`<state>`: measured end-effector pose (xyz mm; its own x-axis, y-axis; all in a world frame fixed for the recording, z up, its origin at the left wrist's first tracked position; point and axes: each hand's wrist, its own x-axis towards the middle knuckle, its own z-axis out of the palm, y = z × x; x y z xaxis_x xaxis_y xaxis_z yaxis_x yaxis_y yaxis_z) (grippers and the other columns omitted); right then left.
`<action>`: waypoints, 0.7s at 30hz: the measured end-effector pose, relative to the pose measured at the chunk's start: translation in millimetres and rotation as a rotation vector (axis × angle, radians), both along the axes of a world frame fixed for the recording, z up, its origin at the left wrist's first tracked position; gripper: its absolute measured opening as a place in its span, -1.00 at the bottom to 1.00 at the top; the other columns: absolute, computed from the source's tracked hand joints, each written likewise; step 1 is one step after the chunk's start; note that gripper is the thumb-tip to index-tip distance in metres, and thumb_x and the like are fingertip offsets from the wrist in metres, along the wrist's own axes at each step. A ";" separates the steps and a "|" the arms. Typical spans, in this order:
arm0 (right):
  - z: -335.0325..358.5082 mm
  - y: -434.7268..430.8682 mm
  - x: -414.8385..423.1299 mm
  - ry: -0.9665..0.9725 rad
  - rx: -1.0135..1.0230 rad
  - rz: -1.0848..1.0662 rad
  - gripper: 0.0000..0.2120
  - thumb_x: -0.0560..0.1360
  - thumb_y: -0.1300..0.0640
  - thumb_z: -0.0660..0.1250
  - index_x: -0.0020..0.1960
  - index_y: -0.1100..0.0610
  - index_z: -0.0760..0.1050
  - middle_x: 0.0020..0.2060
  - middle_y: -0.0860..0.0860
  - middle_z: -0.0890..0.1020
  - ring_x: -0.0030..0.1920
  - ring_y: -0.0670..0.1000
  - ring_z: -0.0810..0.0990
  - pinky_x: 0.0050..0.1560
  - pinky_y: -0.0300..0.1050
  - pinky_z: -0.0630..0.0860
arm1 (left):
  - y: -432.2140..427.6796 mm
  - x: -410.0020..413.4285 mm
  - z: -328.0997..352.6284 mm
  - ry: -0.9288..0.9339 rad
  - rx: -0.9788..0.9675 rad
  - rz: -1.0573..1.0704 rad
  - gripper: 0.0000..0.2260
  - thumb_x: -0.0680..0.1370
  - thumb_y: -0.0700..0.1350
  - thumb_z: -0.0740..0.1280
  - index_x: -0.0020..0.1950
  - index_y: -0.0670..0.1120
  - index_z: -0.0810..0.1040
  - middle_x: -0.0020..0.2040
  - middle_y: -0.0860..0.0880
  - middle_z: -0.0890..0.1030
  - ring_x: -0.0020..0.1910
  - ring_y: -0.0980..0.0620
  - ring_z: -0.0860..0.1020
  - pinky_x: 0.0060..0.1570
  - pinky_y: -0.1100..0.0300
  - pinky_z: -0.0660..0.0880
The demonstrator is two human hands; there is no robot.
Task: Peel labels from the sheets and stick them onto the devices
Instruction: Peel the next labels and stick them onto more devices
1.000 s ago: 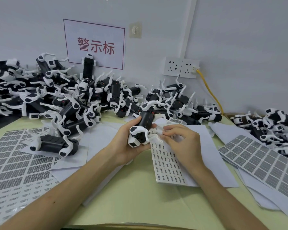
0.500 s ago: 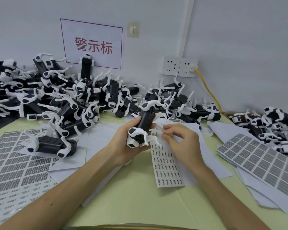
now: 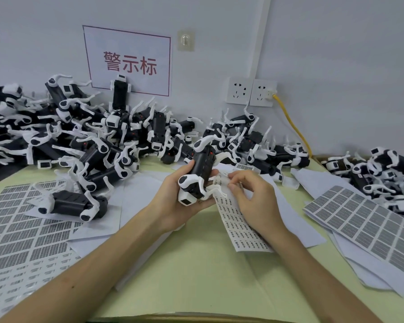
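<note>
My left hand grips a black-and-white device above the middle of the table, its white end toward me. Right beside it, my right hand has its fingertips pinched on the upper part of a narrow label sheet covered in small printed labels. The sheet curls up toward the device and runs down under my right wrist. Whether a label is between the fingertips cannot be made out.
A large heap of the same devices fills the back of the table; a smaller heap lies at the right. One device lies apart at left. Grey label sheets lie left, more sheets right. Wall sockets with a yellow cable are behind.
My right hand's fingers have worked slightly along the top of the narrow sheet, next to the device. My left hand keeps the device in about the same place.
</note>
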<state>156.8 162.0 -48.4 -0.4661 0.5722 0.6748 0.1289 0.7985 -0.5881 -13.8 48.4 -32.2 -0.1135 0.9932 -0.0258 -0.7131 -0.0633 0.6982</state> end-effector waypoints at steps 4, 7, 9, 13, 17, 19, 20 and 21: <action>3.0 -5.5 1.6 0.008 -0.041 0.054 -0.86 0.54 0.28 0.40 -0.07 0.05 0.55 0.06 -0.13 0.66 0.18 -0.12 0.61 0.27 -0.10 0.52 | 1.7 -1.3 3.2 -0.002 -0.032 0.043 -0.62 0.68 0.09 0.29 0.32 -0.16 0.58 0.14 -0.12 0.62 -0.06 -0.08 0.63 0.03 -0.03 0.58; 6.3 -10.5 3.0 0.037 -0.163 0.111 -0.84 0.53 0.26 0.44 -0.12 0.03 0.55 0.01 -0.15 0.70 0.15 -0.13 0.64 0.30 -0.13 0.49 | 2.7 -5.9 -0.8 0.218 -0.125 0.154 -0.74 0.69 0.01 0.29 0.25 -0.13 0.59 -0.04 0.00 0.71 -0.11 0.03 0.67 -0.04 0.09 0.63; 8.8 -8.7 3.9 0.058 -0.221 0.117 -0.83 0.49 0.29 0.49 -0.17 0.07 0.57 -0.14 -0.09 0.72 0.00 -0.08 0.69 0.19 -0.11 0.56 | 5.4 -5.6 -5.3 0.442 -0.231 0.279 -0.75 0.67 -0.01 0.33 0.23 -0.15 0.62 -0.08 0.00 0.72 -0.08 0.01 0.66 0.06 0.06 0.64; 11.9 -3.1 4.7 0.099 -0.385 0.150 -0.84 0.46 0.34 0.52 -0.19 0.15 0.58 -0.29 -0.03 0.69 -0.22 -0.07 0.67 -0.10 -0.23 0.56 | 6.8 -4.5 -7.4 0.617 -0.251 0.479 -0.68 0.60 0.10 0.41 0.01 -0.16 0.73 -0.11 -0.07 0.75 -0.21 0.06 0.66 -0.20 0.26 0.51; 11.1 -0.7 4.1 0.114 -0.483 0.168 -0.89 0.47 0.32 0.52 -0.13 0.14 0.65 -0.20 0.01 0.74 -0.16 -0.06 0.68 -0.04 -0.23 0.59 | 0.5 -6.6 1.1 0.684 -0.146 0.516 -0.73 0.61 0.10 0.39 -0.09 -0.04 0.78 -0.06 -0.03 0.77 -0.09 0.14 0.70 -0.03 0.38 0.51; 10.9 -0.8 3.0 0.101 -0.496 0.168 -0.88 0.47 0.30 0.53 -0.11 0.11 0.68 -0.16 -0.01 0.75 -0.12 -0.05 0.71 -0.01 -0.22 0.60 | 0.8 -4.8 6.5 0.511 -0.139 0.385 -0.67 0.61 0.08 0.36 0.11 -0.16 0.75 0.11 -0.16 0.74 0.12 -0.08 0.70 0.26 0.11 0.54; 10.8 -1.2 2.6 0.097 -0.497 0.171 -0.88 0.47 0.30 0.53 -0.10 0.10 0.69 -0.15 -0.02 0.75 -0.11 -0.06 0.71 -0.02 -0.24 0.59 | 0.8 -2.1 7.3 0.445 -0.138 0.332 -0.60 0.61 0.06 0.34 0.23 -0.24 0.68 0.19 -0.22 0.71 0.22 -0.17 0.67 0.35 0.01 0.51; 10.9 -1.4 2.4 0.098 -0.497 0.174 -0.87 0.47 0.30 0.53 -0.10 0.09 0.69 -0.14 -0.03 0.76 -0.10 -0.07 0.71 -0.02 -0.28 0.57 | 0.9 0.5 7.6 0.424 -0.131 0.292 -0.56 0.62 0.05 0.32 0.30 -0.28 0.63 0.23 -0.25 0.69 0.28 -0.20 0.64 0.37 -0.03 0.50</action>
<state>159.2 160.6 -37.5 -0.5309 0.7540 0.3869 -0.0551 0.4249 -0.9036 -13.3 49.3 -24.6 -0.4124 0.9102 -0.0391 -0.3321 -0.1102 0.9368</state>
